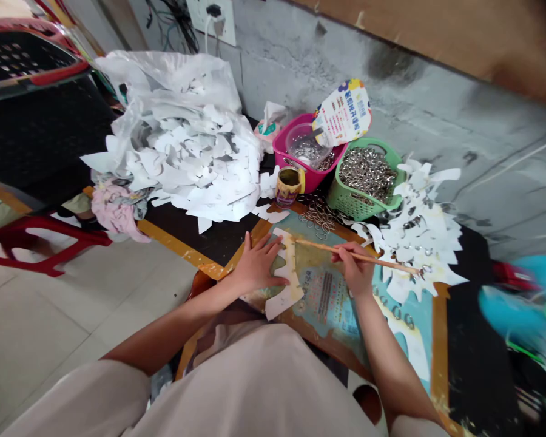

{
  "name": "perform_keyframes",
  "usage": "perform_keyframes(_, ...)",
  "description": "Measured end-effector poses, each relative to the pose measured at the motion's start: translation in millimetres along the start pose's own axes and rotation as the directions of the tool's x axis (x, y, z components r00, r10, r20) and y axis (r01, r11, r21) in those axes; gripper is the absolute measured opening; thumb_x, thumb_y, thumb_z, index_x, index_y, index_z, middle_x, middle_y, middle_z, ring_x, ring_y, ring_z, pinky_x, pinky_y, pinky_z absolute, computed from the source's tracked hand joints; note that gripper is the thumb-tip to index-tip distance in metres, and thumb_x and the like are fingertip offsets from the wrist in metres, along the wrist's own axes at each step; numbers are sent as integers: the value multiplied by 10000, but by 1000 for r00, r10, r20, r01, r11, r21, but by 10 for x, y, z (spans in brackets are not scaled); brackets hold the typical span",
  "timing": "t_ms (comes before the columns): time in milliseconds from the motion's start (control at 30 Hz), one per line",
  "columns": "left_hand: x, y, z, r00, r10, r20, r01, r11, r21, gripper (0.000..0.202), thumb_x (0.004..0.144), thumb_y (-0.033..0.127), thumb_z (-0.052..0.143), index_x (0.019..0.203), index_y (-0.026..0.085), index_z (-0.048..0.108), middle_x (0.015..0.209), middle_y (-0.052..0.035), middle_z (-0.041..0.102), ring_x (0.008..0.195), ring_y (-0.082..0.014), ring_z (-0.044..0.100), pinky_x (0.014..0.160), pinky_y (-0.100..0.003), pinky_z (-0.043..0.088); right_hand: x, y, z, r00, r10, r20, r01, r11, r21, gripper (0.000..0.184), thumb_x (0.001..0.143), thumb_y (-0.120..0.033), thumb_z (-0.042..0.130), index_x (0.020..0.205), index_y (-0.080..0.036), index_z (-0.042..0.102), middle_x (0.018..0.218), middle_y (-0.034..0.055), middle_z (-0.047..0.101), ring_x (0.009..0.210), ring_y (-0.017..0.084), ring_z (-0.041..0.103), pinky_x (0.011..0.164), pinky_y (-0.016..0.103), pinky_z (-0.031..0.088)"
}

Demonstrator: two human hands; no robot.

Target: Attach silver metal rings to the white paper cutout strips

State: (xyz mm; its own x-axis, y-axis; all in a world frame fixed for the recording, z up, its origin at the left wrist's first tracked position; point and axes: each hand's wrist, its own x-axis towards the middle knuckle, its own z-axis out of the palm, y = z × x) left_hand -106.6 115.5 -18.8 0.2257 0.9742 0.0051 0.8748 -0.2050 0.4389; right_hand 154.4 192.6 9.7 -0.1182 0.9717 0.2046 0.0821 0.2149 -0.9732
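My left hand (pixel 257 265) lies flat, fingers spread, pressing a white paper cut-out (pixel 286 282) onto a printed board (pixel 327 297) in front of me. My right hand (pixel 357 270) is closed round a thin wooden stick (pixel 382 261). The stick's tip points left onto the top edge of the cut-out, and its other end reaches over the paper pile on the right.
A big heap of white paper cut-outs (pixel 186 158) in a plastic bag lies at the left, another pile (pixel 418 230) at the right. Behind the board stand a small jar (pixel 289 185), a pink basket (pixel 307 176), a green basket (pixel 366 179) of metal rings, and loose rings (pixel 318 215).
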Motion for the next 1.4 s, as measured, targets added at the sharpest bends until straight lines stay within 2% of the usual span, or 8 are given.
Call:
perform_keyframes(167, 2, -8, 8, 1000, 8, -2, -8, 1000, 2, 842, 728, 750, 640, 1366, 231, 460, 1573, -114, 386, 1489, -384, 230, 1117, -689, -223, 18, 50, -80, 994, 80, -72, -69, 988, 137, 118, 748, -241, 632, 663, -191, 696, 532, -27, 628, 405, 104, 550, 392, 204, 425)
perform_keyframes(367, 6, 7, -8, 1000, 2, -2, -2, 1000, 1, 790, 753, 740, 622, 1344, 235, 481, 1569, -118, 390, 1486, -382, 241, 1119, -685, -220, 36, 54, -133, 986, 166, -23, -156, 960, 232, 131, 644, -268, 609, 537, -200, 641, 449, -31, 578, 292, 90, 441, 276, 193, 302)
perform_keyframes(533, 5, 14, -17, 1000, -3, 1, 3, 1000, 10, 810, 728, 740, 649, 1345, 241, 487, 1568, -117, 393, 1484, -387, 245, 1123, -695, -197, 18, 84, -124, 980, 197, -4, -191, 954, 233, 94, 667, -238, 621, 637, -200, 701, 508, -16, 629, 378, 123, 547, 334, 209, 404)
perform_keyframes(700, 5, 14, -16, 1000, -6, 9, 6, 1000, -5, 798, 733, 738, 644, 1344, 250, 484, 1568, -122, 392, 1485, -388, 241, 1127, -684, -204, 50, 102, -132, 985, 174, 8, -170, 949, 266, 128, 634, -249, 575, 539, -195, 642, 437, -27, 545, 298, 87, 408, 278, 195, 270)
perform_keyframes(967, 0, 23, -21, 1000, -17, 11, 17, 1000, 6, 798, 743, 722, 645, 1360, 243, 484, 1563, -126, 398, 1479, -395, 252, 1121, -700, -195, -45, 40, -277, 981, 161, 107, -185, 945, 269, 152, 596, -269, 603, 472, -186, 631, 407, 9, 512, 342, 113, 418, 306, 217, 267)
perform_keyframes(1133, 9, 0, 10, 999, -38, 15, 38, 999, -12, 949, 726, 726, 654, 1475, 236, 338, 1562, -174, 376, 1481, -412, 235, 1124, -735, -137, -389, -95, -694, 984, 122, -131, -63, 921, 384, 176, 711, -309, 586, 669, -205, 721, 473, 10, 542, 402, 135, 475, 373, 249, 371)
perform_keyframes(1267, 15, -3, 31, 993, -47, -108, 50, 998, 33, 1058, 663, 722, 712, 1483, 190, 308, 1578, -250, 265, 1462, -454, 245, 1133, -762, 18, -733, -176, -880, 945, 153, -290, -18, 907, 420, 268, 824, -470, 606, 863, -240, 737, 509, 6, 554, 454, 152, 509, 413, 262, 415)
perform_keyframes(1400, -121, 86, -23, 962, 188, -197, -185, 982, 34, 469, 871, 516, 609, 1226, 215, 553, 1242, -137, 617, 1220, -307, 567, 1201, -609, 194, -1031, -257, -931, 912, 155, -380, 2, 924, 382, 335, 833, -565, 623, 904, -257, 734, 544, 1, 562, 439, 132, 456, 406, 254, 378)
